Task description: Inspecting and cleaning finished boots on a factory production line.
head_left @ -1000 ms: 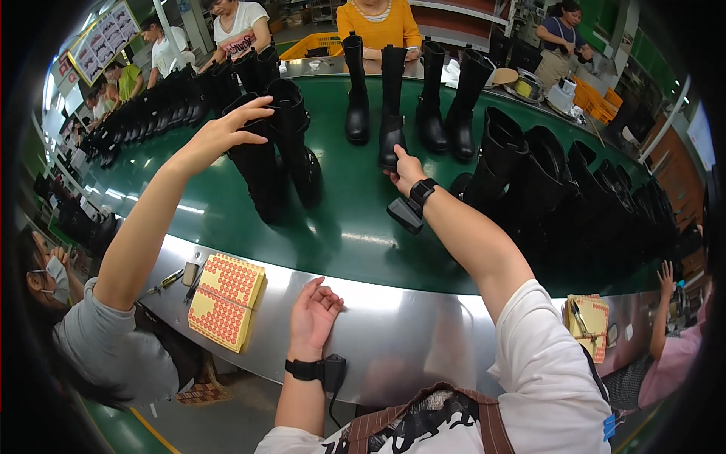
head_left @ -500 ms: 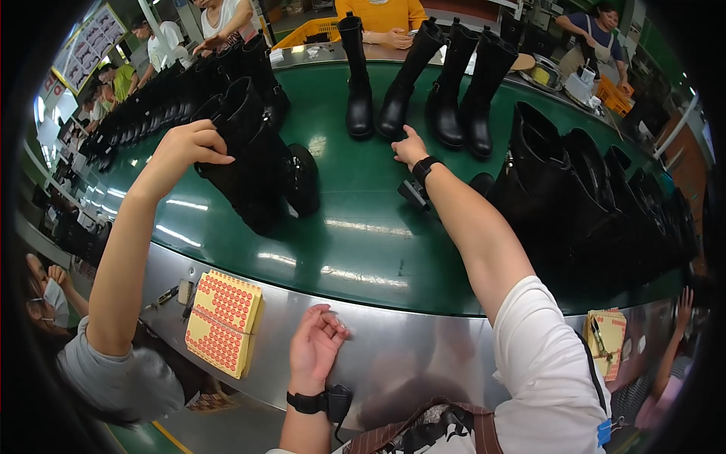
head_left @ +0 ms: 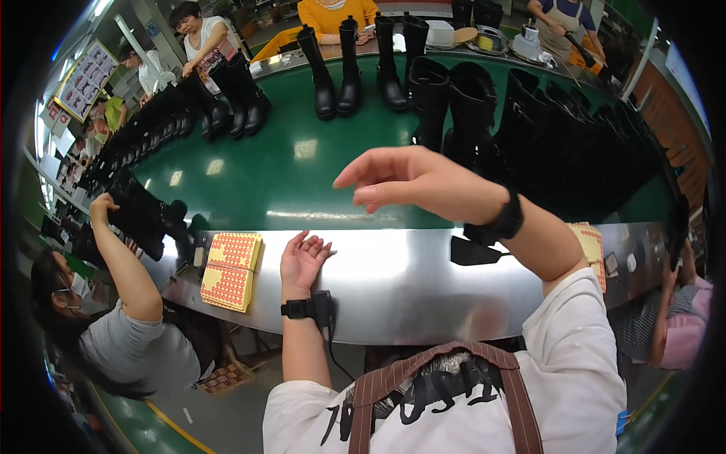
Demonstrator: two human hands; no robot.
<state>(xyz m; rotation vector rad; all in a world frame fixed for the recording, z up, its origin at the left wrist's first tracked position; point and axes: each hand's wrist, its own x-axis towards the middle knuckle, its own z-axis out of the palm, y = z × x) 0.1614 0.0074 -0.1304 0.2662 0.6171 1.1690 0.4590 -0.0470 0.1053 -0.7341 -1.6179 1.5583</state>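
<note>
My right hand (head_left: 423,181) is raised over the metal ledge, holding nothing, its thumb apart from its bent fingers. My left hand (head_left: 304,261) rests palm up at the ledge, empty, with fingers loosely curled and apart. Each wrist wears a black band with a small box. Beyond my hands, tall black boots (head_left: 349,83) stand upright along the far side of the green work surface (head_left: 280,178). More black boots (head_left: 473,94) stand closer on the right, partly hidden behind my right hand and forearm.
A yellow stack of sheets with red round stickers (head_left: 231,272) lies left of my left hand on the metal ledge (head_left: 378,303). A co-worker at the left handles black boots (head_left: 140,212). Another sticker stack (head_left: 588,246) shows behind my right arm. Boot rows line both sides.
My right hand has drawn back from the far boots toward me. The co-worker at the left has pulled black boots off the green surface to their side. My view has shifted.
</note>
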